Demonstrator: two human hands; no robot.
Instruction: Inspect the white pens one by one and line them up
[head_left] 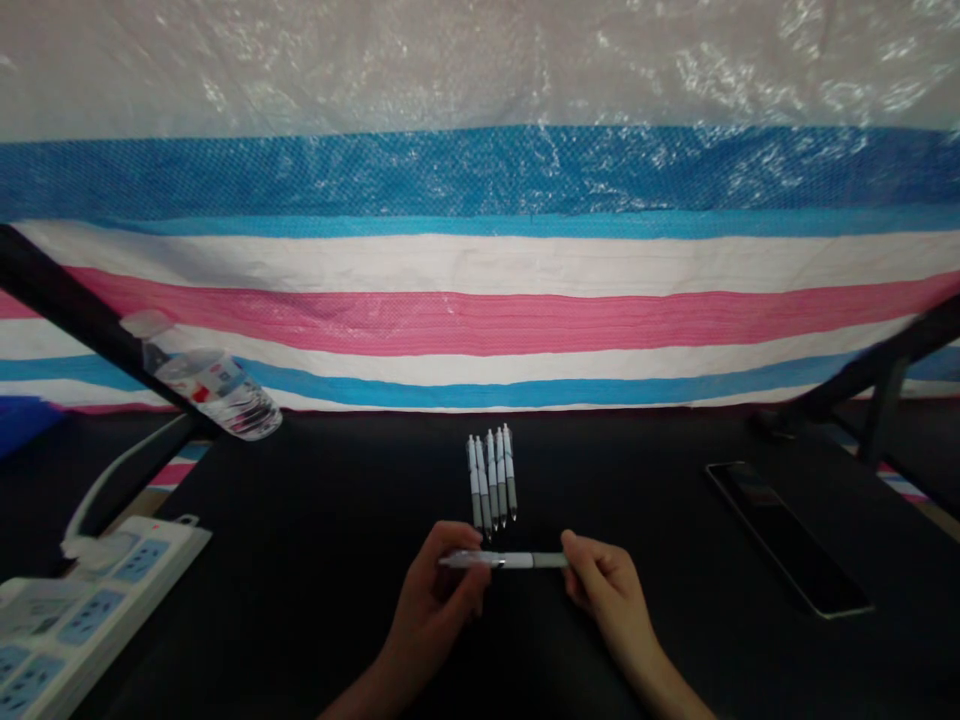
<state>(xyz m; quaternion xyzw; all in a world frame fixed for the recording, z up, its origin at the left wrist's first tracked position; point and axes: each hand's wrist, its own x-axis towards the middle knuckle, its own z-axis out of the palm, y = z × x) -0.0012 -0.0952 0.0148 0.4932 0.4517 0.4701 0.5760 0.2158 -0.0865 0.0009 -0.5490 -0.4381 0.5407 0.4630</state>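
Observation:
A white pen (517,561) with a grey grip lies level between my two hands above the black tabletop. Thumb and fingers of my left hand (442,590) pinch its clip end. At the grey grip end, my right hand (606,585) is closed around the pen, hiding its tip. Just beyond my hands, several similar white pens (492,478) rest side by side on the table, their grey grips pointing toward me.
A white power strip (135,590) with a plugged-in cable sits at left. Behind it a clear plastic bottle (225,395) leans near a black bar. On the right lies a dark smartphone (787,540). A striped plastic sheet (480,325) hangs across the back.

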